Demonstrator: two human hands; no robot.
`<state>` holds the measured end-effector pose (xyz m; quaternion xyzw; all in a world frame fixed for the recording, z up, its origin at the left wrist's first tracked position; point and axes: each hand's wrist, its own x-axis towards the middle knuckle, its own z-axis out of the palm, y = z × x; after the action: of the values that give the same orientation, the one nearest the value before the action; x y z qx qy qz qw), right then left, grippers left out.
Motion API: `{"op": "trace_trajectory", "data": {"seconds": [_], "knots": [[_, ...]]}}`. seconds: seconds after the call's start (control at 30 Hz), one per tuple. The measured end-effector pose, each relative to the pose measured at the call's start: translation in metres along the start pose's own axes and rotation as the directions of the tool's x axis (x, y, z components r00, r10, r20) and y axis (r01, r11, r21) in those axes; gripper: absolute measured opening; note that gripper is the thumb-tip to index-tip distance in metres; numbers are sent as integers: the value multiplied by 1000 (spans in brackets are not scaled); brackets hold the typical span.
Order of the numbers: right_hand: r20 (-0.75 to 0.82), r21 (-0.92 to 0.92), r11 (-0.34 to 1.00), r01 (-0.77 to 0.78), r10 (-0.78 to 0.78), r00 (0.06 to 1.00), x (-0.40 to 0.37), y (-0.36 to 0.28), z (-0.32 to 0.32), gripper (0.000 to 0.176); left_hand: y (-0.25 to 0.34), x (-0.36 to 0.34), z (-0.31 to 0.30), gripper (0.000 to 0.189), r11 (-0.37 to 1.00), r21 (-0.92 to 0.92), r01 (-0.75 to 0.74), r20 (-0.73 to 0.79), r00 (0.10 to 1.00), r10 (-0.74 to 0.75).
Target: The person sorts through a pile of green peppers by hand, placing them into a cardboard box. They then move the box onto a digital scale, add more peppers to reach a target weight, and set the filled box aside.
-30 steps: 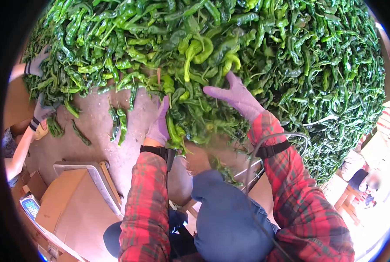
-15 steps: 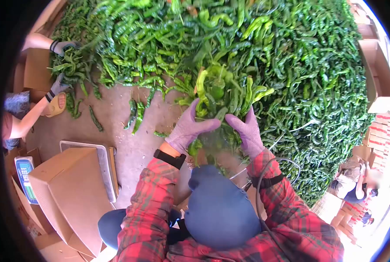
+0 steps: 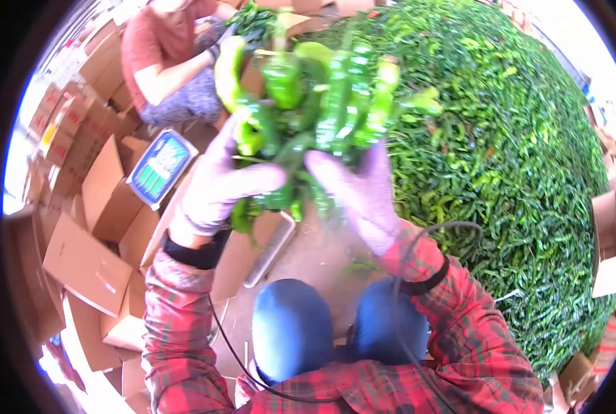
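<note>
My left hand (image 3: 214, 185) and my right hand (image 3: 363, 193), both in purple gloves, clasp a big bunch of green peppers (image 3: 308, 110) between them, lifted in front of my face. The bunch hangs over a cardboard box (image 3: 235, 255) on a metal scale platform (image 3: 275, 250). A huge pile of green peppers (image 3: 522, 172) spreads across the floor to the right. My knees in blue trousers show at the bottom.
A scale display (image 3: 157, 165) stands left of the box. Several open cardboard boxes (image 3: 87, 262) crowd the left side. Another person in a red top (image 3: 163, 58) sits at the upper left handling peppers. More boxes (image 3: 608, 234) line the right edge.
Both hands closed around a bunch of peppers at the pile's edge, lifted it and swung it left over the box; my view turned left with it.
</note>
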<state>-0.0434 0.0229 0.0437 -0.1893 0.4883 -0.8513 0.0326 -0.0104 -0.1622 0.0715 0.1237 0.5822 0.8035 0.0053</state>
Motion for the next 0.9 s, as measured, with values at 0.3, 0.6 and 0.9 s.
{"op": "trace_trajectory", "data": {"seconds": [0.3, 0.6, 0.9], "knots": [[255, -134, 979, -152, 182, 950, -33, 193, 132, 69, 41, -151, -144, 89, 881, 328, 341, -360, 907, -218], [405, -685, 656, -317, 705, 582, 31, 79, -7, 48, -29, -145, -177, 51, -265, 809, 525, -586, 679, -442], [-806, 33, 515, -857, 521, 282, -314, 102, -361, 65, -146, 6, 26, 51, 690, 583, 428, 125, 792, -597]]}}
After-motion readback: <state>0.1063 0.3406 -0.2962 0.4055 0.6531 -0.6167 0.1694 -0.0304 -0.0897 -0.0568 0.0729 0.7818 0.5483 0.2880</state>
